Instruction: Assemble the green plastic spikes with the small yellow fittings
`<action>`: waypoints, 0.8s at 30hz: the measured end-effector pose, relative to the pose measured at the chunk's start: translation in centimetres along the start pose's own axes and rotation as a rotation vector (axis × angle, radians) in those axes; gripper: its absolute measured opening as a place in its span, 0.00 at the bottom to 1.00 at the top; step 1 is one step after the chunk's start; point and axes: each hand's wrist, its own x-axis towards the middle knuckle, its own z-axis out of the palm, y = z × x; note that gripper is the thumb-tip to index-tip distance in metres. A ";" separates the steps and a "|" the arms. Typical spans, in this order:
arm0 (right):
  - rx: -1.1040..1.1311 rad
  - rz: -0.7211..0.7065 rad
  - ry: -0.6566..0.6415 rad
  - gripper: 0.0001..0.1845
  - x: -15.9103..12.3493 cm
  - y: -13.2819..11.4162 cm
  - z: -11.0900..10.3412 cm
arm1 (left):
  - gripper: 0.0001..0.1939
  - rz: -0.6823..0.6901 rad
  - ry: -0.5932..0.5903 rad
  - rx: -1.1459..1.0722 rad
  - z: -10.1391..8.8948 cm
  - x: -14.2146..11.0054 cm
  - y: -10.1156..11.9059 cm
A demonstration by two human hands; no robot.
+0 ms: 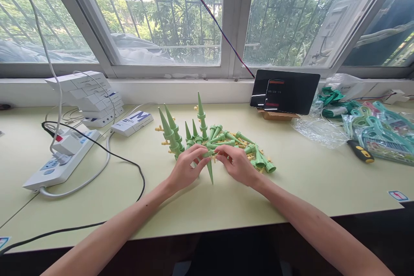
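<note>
Near the middle of the tabletop (233,207), the left hand (190,163) pinches a green spike (211,173) between thumb and fingers, its tip pointing down. Just right, the right hand (235,163) is half curled, fingertips close by the spike's top; whether it grips anything I cannot tell. Upright spikes (168,131) stand far left, a loose pile (249,148) far right.

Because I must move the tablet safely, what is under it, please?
Brown cardboard shows beneath the lower edge of the tablet. The tablet covers whatever part extends behind it.
</note>
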 end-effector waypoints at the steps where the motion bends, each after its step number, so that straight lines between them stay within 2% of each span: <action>1: -0.001 0.002 -0.005 0.05 0.0 -0.1 0.0 | 0.04 0.006 -0.001 0.000 0.0 0.0 0.0; 8: -0.022 0.029 -0.029 0.08 0.1 -0.1 -0.1 | 0.05 0.007 0.002 0.009 0.0 0.0 0.0; 24: -0.011 0.028 -0.045 0.05 0.0 0.0 -0.1 | 0.06 -0.019 -0.014 -0.054 0.2 -0.3 -0.5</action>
